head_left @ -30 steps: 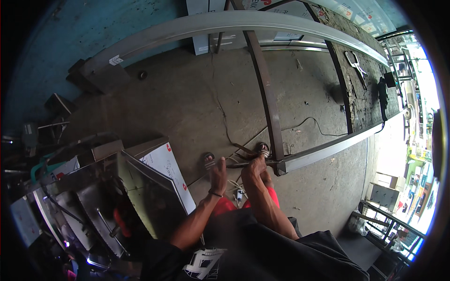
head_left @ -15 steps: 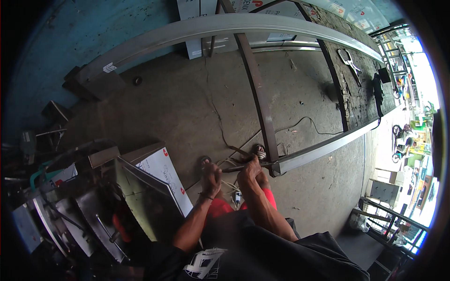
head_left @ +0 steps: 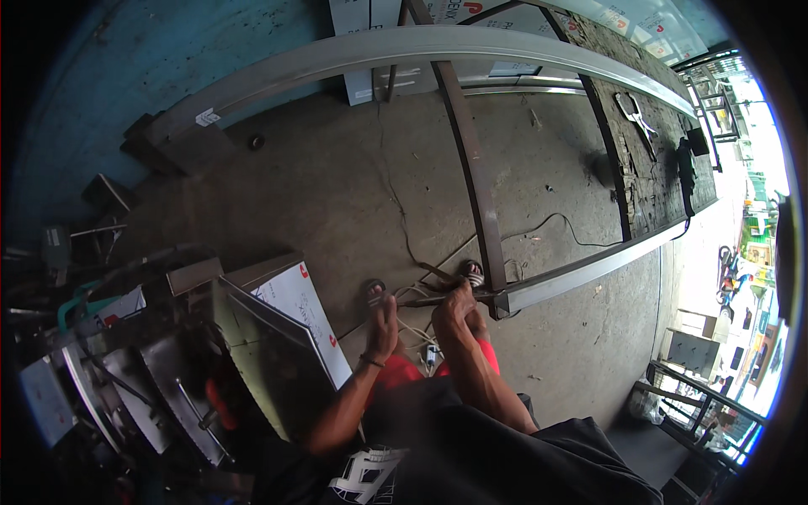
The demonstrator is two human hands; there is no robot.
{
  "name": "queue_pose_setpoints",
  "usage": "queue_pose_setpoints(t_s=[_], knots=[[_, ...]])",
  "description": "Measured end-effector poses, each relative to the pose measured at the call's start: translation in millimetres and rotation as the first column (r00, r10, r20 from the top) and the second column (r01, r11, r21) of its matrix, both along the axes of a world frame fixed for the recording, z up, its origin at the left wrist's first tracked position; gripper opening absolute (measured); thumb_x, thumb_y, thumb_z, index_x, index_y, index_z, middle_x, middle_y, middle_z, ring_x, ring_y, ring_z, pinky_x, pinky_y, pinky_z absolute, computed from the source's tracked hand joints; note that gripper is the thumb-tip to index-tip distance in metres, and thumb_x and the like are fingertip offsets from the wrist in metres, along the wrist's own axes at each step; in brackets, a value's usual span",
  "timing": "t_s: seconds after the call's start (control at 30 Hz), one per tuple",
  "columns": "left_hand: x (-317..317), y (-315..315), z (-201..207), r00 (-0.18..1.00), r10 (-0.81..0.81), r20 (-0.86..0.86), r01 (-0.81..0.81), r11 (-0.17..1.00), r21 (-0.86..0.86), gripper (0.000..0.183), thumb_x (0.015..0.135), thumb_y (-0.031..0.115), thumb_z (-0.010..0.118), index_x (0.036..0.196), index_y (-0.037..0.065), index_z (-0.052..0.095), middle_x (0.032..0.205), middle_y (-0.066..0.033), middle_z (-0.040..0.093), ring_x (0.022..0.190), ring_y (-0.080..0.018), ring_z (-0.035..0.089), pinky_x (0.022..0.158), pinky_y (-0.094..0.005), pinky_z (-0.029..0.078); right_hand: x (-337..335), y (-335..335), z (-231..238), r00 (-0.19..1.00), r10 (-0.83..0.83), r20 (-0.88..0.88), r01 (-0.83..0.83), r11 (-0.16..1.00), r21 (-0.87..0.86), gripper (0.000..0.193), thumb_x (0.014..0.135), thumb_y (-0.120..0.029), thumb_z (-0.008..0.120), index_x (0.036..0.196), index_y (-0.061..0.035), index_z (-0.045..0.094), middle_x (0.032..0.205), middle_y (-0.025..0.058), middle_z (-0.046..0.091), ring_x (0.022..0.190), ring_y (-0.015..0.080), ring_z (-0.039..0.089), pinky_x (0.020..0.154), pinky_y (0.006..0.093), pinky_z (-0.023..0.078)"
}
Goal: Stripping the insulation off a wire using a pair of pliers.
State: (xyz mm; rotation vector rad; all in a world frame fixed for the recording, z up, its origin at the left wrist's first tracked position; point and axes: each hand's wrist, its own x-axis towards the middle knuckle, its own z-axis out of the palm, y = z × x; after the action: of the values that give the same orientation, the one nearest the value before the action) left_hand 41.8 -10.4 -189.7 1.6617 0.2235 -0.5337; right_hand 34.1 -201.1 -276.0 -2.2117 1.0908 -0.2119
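Note:
My left hand [head_left: 384,328] is raised in front of me, fingers stretched out and holding nothing. Just right of it, my right hand [head_left: 453,308] is closed around a thin dark bar [head_left: 421,300]. This bar lies crosswise at the near end of a brown metal crossbar [head_left: 468,156]. The crossbar meets a long silver tube [head_left: 581,268] close to my right hand. Below my hands, cords [head_left: 411,317] trail over the floor by my sandalled feet. What the bar's far end touches is hard to make out.
Another long silver tube [head_left: 404,46] runs along the far side. Locking pliers [head_left: 635,118] and a black corded tool [head_left: 687,175] rest on a worn board [head_left: 631,160] at right. Film-covered sheet panels [head_left: 305,311] stand at my left, near stacked metal parts [head_left: 160,379].
My left hand has come off the dark bar's end, its fingers straightening from a curl. My right hand stays on the bar. The view has shifted slightly.

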Motion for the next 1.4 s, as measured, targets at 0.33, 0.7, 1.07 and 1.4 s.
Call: queue_pose_setpoints(t_s=[0.33, 0.7, 1.07, 1.4], knots=[[-12.9, -16.5, -78.4, 0.979, -0.172, 0.108, 0.096, 0.862, 0.497, 0.044, 0.103, 0.036, 0.051, 0.116, -0.005, 0.059, 0.135, -0.0380, 0.052, 0.134, -0.0501, 0.045, 0.116, -0.0528, 0.031, -6.8, -15.6, 34.6, 0.995, 0.084, 0.052, -0.095, 0.961, 0.259, 0.016, 0.095, -0.007, 0.052, 0.101, -0.0026, 0.066, 0.088, 0.0101, 0.070, 0.077, 0.0185, 0.067, 0.068, 0.0319, 0.050], [3.4, -4.5, 10.6, 0.903, -0.114, 0.415, 0.027, 0.977, 0.210, 0.036, 0.103, 0.034, 0.051, 0.106, -0.002, 0.055, 0.104, -0.0291, 0.058, 0.109, -0.0508, 0.053, 0.118, -0.0577, 0.026, 9.3, -3.2, 2.0, 0.954, -0.280, -0.104, 0.299, 0.885, 0.357, 0.021, 0.094, -0.009, 0.050, 0.107, -0.0037, 0.067, 0.087, 0.0120, 0.074, 0.075, 0.0239, 0.073, 0.061, 0.0356, 0.054], [6.1, -18.9, -28.2, 0.803, -0.301, 0.514, -0.118, 0.766, 0.633, 0.037, 0.103, 0.032, 0.054, 0.112, -0.003, 0.057, 0.088, -0.0155, 0.064, 0.084, -0.0344, 0.063, 0.077, -0.0389, 0.051, 31.1, -0.7, 61.4, 0.897, -0.348, -0.271, 0.409, 0.886, 0.218, 0.021, 0.093, -0.014, 0.053, 0.100, -0.0048, 0.070, 0.084, 0.0110, 0.074, 0.072, 0.0244, 0.072, 0.059, 0.0365, 0.054], [4.1, -11.5, 8.5, 0.943, -0.039, 0.330, -0.017, 0.986, 0.167, 0.040, 0.104, 0.042, 0.049, 0.107, 0.003, 0.057, 0.087, -0.0159, 0.064, 0.111, -0.0397, 0.062, 0.120, -0.0531, 0.022, 30.4, -0.9, 57.4, 0.924, -0.358, -0.135, 0.382, 0.860, 0.338, 0.017, 0.092, -0.009, 0.051, 0.097, -0.0023, 0.067, 0.084, 0.0094, 0.071, 0.070, 0.0205, 0.068, 0.062, 0.0339, 0.053]])
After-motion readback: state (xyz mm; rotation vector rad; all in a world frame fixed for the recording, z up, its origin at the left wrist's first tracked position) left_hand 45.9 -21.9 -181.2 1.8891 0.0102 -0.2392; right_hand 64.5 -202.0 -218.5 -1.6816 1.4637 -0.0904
